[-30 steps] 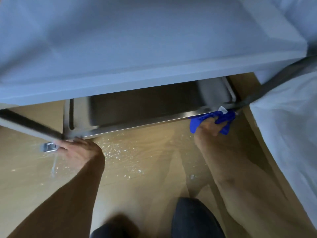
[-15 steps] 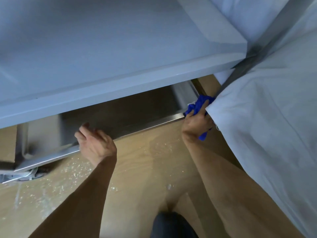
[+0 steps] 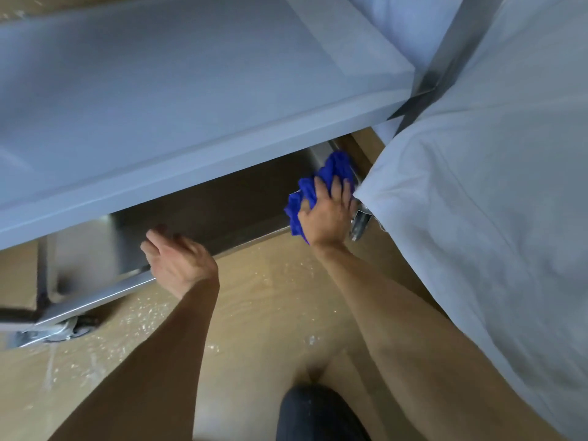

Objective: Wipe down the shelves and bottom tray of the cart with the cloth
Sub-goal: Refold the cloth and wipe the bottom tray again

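The cart's grey shelf (image 3: 197, 100) fills the upper part of the head view. Below it shows the steel bottom tray (image 3: 95, 246) with its shiny front rim. My right hand (image 3: 329, 214) presses the crumpled blue cloth (image 3: 332, 171) onto the tray's right end, fingers spread over it. My left hand (image 3: 179, 261) rests on the tray's front rim near the middle, fingers curled over the edge into the tray.
A white fabric bag (image 3: 483, 192) hangs at the right, close to my right hand, along a steel cart post (image 3: 426, 87). A caster wheel (image 3: 73, 327) sits at the tray's left corner. The floor (image 3: 270, 300) is tan wood with pale specks. My dark-clothed knee (image 3: 318, 415) is at the bottom.
My right hand moved the cloth from the tray's front rim up onto its right end, fingers now spread. My left hand shifted right from the left corner to the middle of the rim.
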A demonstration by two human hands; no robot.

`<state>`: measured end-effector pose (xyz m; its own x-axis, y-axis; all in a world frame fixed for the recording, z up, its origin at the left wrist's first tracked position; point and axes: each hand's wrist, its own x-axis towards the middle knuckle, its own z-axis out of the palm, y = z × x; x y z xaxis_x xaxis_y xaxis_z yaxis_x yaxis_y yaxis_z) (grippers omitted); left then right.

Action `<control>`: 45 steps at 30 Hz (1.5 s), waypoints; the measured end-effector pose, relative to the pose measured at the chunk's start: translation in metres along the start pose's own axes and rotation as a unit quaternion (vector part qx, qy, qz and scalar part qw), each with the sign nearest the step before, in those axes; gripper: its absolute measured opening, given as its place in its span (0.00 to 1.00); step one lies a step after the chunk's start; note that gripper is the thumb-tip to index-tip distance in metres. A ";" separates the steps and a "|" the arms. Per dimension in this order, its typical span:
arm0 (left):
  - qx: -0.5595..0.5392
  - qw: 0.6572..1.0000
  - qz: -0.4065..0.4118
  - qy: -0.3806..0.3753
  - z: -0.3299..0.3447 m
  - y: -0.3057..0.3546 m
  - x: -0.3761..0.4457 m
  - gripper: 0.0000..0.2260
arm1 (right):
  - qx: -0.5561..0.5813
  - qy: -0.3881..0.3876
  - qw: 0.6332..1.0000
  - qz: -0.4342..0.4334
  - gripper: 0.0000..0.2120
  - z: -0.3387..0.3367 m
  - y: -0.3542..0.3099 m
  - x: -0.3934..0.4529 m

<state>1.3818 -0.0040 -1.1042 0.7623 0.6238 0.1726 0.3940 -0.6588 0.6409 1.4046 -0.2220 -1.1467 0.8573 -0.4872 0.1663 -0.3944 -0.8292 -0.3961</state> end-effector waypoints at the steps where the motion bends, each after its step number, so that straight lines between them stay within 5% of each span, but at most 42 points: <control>1: 0.006 1.000 0.004 -0.003 -0.001 0.000 0.002 0.14 | -0.013 0.028 0.999 0.030 0.25 -0.008 0.008 0.015; 3: 0.030 0.999 0.028 -0.014 -0.001 0.000 0.002 0.16 | 0.009 0.020 0.998 0.061 0.26 -0.026 0.013 0.036; 5: 0.049 0.997 0.051 -0.035 0.004 0.003 0.004 0.19 | 0.035 -0.101 0.992 0.073 0.28 -0.032 -0.004 0.050; 7: 0.039 0.995 0.079 -0.055 0.013 0.012 0.005 0.20 | 0.012 -0.141 0.987 0.075 0.26 -0.023 -0.019 0.058; 10: 0.034 0.990 0.117 -0.071 0.024 0.017 0.014 0.19 | -0.062 -0.040 0.992 0.101 0.28 0.003 -0.032 0.068; 21: 0.085 0.982 0.094 -0.139 0.038 0.042 0.037 0.13 | -0.053 -0.013 0.998 0.011 0.23 0.063 -0.062 0.087; 25: 0.112 0.982 0.056 -0.141 0.021 0.027 0.033 0.15 | 0.023 -0.007 1.000 -0.016 0.17 0.065 -0.066 0.064; 30: 0.098 0.991 0.011 -0.085 -0.019 -0.023 0.048 0.16 | -0.024 -0.001 0.999 -0.032 0.20 0.062 -0.074 0.043; 34: 0.094 0.988 -0.125 0.021 -0.072 -0.092 0.061 0.15 | -0.051 -0.096 0.994 -0.007 0.27 0.046 -0.086 0.048; 38: 0.063 0.951 -0.290 0.084 -0.115 -0.148 0.090 0.30 | -0.089 -0.113 0.990 -0.006 0.26 0.033 -0.103 0.012; 45: -0.030 0.968 -0.244 0.058 -0.141 -0.178 0.111 0.36 | -0.048 -0.091 0.983 -0.154 0.26 0.048 -0.168 -0.097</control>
<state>1.3240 0.2419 -1.0936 0.4290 0.8996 -0.0816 0.6596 -0.2504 0.7087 1.4038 -0.0224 -1.1394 0.9825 -0.1596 0.0963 -0.1294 -0.9558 -0.2640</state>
